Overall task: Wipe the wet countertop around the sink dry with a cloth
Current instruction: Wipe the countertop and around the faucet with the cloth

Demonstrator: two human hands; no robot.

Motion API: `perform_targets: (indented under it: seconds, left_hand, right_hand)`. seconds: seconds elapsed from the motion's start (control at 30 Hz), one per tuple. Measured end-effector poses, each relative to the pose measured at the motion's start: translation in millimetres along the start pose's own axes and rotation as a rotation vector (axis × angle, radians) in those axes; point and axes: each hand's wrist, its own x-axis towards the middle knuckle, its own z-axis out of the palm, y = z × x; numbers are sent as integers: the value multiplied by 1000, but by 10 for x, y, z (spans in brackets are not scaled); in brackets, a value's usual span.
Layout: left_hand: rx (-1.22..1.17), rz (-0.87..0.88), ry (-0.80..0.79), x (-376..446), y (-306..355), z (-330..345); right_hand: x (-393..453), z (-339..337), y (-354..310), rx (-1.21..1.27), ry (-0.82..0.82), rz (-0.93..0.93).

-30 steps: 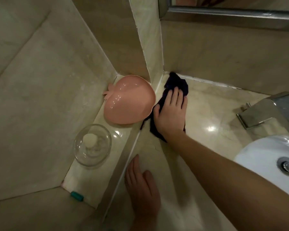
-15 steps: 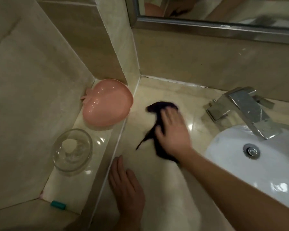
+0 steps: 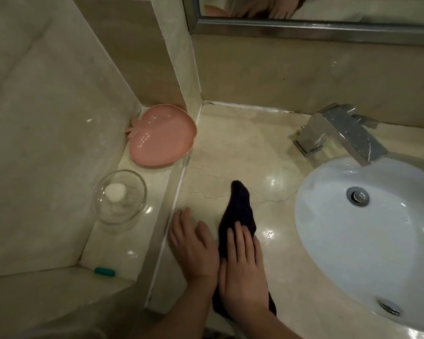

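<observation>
With its fingers [image 3: 240, 241] stretched flat and together, the right hand [image 3: 242, 272] presses down on the dark navy cloth [image 3: 238, 211], which lies in a long strip on the glossy beige marble countertop [image 3: 242, 148] just left of the white oval sink [image 3: 377, 241]. Touching it on the left, the left hand [image 3: 194, 250] rests open, palm down, on the bare counter beside the cloth. On the raised side ledge [image 3: 113, 255] stand a pink peach-shaped plastic dish [image 3: 162, 135] and a clear glass bowl [image 3: 119, 199], while a chrome square faucet [image 3: 340, 133] overhangs the basin.

Beige marble walls [image 3: 47, 118]; steel-framed mirror [image 3: 304, 23]; glossy stone side ledge [image 3: 142, 231].
</observation>
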Motion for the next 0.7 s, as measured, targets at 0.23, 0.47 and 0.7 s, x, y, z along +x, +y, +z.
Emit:
perform_targets:
  seconds: [0.23, 0.47, 0.7]
  left_hand:
    - [-59, 144, -360, -3, -219, -307]
    - [-45, 23, -380, -683, -788, -1099]
    - [-144, -209, -324, -945, -833, -1246]
  right_hand:
    - [114, -166, 82, 16, -93, -184]
    - [-87, -195, 238, -114, -187, -478]
    - [-194, 101, -561, 61, -121, -401]
